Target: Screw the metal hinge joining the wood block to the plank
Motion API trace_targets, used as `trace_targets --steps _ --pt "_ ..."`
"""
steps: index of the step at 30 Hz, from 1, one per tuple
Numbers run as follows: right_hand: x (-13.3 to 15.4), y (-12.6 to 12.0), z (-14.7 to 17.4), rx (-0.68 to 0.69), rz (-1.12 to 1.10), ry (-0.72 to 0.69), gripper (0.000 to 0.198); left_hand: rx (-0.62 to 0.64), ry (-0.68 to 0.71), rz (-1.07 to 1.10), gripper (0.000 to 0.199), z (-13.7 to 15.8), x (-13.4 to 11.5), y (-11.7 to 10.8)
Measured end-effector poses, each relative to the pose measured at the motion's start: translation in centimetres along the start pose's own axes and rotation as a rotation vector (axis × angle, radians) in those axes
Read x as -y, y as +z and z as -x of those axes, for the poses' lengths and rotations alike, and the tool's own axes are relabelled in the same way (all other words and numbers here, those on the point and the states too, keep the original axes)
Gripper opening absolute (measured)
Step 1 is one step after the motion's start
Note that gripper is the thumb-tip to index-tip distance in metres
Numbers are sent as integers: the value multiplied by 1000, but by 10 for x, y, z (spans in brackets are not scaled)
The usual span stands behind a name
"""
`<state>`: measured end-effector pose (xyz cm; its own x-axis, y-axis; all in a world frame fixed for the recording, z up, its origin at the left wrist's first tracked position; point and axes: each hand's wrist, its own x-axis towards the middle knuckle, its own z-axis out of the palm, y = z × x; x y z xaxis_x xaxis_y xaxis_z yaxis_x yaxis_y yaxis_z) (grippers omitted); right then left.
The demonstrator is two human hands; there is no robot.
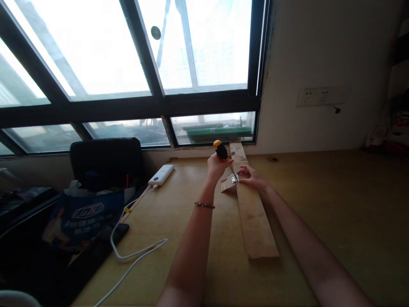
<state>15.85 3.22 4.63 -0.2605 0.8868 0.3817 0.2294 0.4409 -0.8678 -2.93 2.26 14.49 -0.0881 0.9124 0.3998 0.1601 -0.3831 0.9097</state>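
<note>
My left hand [217, 167] is wrapped round a screwdriver [220, 150] with a yellow and black handle. Its shaft slants down to a silver metal hinge [235, 178], where the tip is too small to make out. The hinge lies across the left edge of a long wooden board [255, 221] and a short wood piece [227, 183]. From the right, my right hand [252, 177] has thumb and fingers curled in a pinch at the hinge's edge, resting on the board.
Both wooden pieces lie on a wooden table [179, 200]. To the left are a white power bank [161, 175] with a white cable [140, 253], a dark phone [118, 233], a blue bag [86, 217] and a black chair [107, 160]. A window [204, 102] stands behind.
</note>
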Motion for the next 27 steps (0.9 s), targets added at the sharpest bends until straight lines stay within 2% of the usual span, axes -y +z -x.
trace_targets --steps 8,15,18,22,27 --pt "-1 0 -1 -6 13 -5 60 79 69 -178 25 2 -1 3" --pt "-5 0 -1 -11 8 -16 60 272 1 131 34 7 -8 11" --pt "-9 0 -2 -9 6 -30 62 206 2 114 39 9 -4 22" --pt "-10 -1 -3 -8 16 -37 61 88 -24 83 57 11 4 34" --pt "-6 0 -2 0 24 -46 61 -5 -34 23 66 13 0 33"
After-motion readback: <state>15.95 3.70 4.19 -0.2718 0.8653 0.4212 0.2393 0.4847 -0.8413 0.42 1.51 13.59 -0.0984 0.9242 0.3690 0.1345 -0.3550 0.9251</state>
